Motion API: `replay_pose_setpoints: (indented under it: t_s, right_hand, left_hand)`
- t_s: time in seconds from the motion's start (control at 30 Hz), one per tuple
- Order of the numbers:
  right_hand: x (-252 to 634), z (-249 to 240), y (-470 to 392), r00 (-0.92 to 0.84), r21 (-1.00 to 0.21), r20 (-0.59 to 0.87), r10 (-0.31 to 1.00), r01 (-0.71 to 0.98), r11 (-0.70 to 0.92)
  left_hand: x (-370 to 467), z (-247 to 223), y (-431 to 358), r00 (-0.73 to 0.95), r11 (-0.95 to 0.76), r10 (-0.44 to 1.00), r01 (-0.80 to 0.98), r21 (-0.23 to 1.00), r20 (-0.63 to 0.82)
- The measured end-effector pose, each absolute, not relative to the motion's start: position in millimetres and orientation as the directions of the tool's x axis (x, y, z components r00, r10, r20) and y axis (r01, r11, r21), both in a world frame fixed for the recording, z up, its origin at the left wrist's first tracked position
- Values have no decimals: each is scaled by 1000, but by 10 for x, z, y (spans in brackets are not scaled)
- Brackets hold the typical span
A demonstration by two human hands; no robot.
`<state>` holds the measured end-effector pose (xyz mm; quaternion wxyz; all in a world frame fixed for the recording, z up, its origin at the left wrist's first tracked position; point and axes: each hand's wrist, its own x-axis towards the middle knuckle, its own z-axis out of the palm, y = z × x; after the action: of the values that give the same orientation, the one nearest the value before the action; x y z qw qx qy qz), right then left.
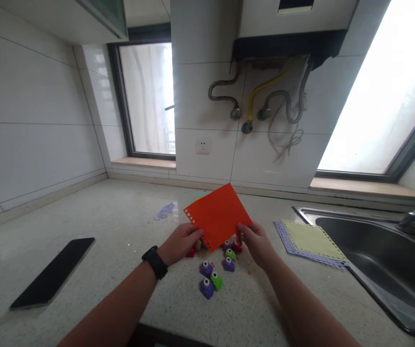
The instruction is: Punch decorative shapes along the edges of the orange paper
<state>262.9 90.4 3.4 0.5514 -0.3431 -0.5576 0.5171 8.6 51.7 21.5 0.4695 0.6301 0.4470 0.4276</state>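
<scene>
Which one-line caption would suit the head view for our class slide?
Two hands hold an orange sheet with punched holes above small purple and green punches.

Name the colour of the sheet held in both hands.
The sheet is bright orange-red, seen best in the head view.

You see a matt, smooth orange-red rectangular paper sheet (219,216), glossy purple-and-green plastic craft punches (207,287), and a shiny grey metal sink (384,260).
</scene>
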Motion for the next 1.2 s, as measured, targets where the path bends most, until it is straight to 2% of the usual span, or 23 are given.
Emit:
replay_pose_setpoints:
  t_s: [0.3, 0.47, 0.93, 1.2]
  right_hand:
    - [2727, 44, 992, 4, -925, 340, 940, -181, 335]
    - [2723, 65, 999, 35, -928, 340, 940, -152, 341]
    - [2750, 32, 1037, -37, -953, 300, 953, -57, 298]
    - [2800, 23, 1068, -166, -921, 324, 931, 170, 351]
  left_hand:
    - [415, 115, 892, 223, -192, 954, -53, 980, 199]
    - [401, 18, 919, 179, -212, 959, -67, 975, 221]
    - [291, 23, 970, 175, -208, 961, -54, 977, 214]
    - [220, 0, 1043, 167, -199, 965, -47, 979, 204]
